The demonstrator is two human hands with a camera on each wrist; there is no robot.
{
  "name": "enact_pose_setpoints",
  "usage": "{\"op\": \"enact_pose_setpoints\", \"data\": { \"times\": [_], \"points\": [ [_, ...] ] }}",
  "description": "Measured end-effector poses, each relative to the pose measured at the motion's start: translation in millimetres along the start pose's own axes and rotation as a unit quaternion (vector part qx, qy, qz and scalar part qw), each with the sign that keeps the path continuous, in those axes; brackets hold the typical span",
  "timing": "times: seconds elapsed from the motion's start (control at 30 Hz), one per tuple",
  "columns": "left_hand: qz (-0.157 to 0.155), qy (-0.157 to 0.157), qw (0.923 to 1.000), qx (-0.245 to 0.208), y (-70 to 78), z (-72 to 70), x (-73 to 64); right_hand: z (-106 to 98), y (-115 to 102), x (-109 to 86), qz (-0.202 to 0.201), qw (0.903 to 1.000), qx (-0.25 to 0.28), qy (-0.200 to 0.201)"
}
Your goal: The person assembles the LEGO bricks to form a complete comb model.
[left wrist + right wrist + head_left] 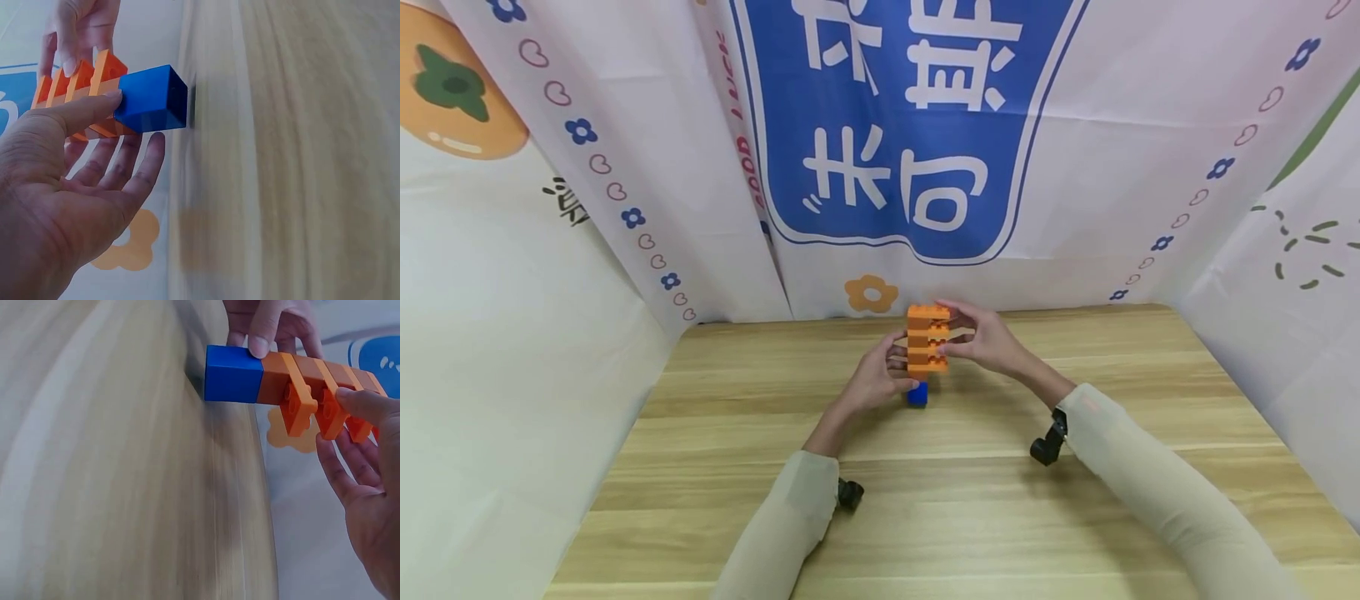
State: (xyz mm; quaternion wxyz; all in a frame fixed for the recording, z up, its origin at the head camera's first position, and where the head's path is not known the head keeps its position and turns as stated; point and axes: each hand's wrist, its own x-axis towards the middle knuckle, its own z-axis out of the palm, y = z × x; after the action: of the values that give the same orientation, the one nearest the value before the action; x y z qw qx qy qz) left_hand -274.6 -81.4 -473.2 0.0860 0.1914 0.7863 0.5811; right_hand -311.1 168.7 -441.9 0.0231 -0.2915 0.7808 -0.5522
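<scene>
A tower of toy building bricks (917,340) stands upright between both hands near the table's back edge. At its foot is a blue brick (232,375), close over the tabletop. Above that, darker orange bricks (273,378) alternate with bright orange pieces (299,406) that jut out to the right, studs showing. My left hand (871,379) grips the tower low on the left, its thumb (94,109) at the seam above the blue brick and its fingers around the far side. My right hand (996,343) pinches the jutting pieces on the right between thumb (365,403) and fingers.
The wooden table (940,517) spreads out in front of the tower. Right behind it hangs a white printed cloth (1075,233) with a blue panel, and similar cloth walls rise at left and right. A small black camera (1047,448) sits on the right wrist, another (850,495) on the left.
</scene>
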Motion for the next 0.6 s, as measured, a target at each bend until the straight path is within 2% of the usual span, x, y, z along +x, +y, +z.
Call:
{"op": "enact_pose_setpoints", "data": {
  "times": [0.33,0.6],
  "points": [
    [-0.058,-0.004,0.9983,-0.002,1.3,-1.8,12.4,-4.2,16.5,15.7,0.050,0.9988,-0.001,-0.003],
    [-0.088,-0.022,0.9947,-0.048,-1.2,-4.9,21.6,-5.1,27.8,26.0,0.086,0.9957,0.034,0.001]
  ]
}}
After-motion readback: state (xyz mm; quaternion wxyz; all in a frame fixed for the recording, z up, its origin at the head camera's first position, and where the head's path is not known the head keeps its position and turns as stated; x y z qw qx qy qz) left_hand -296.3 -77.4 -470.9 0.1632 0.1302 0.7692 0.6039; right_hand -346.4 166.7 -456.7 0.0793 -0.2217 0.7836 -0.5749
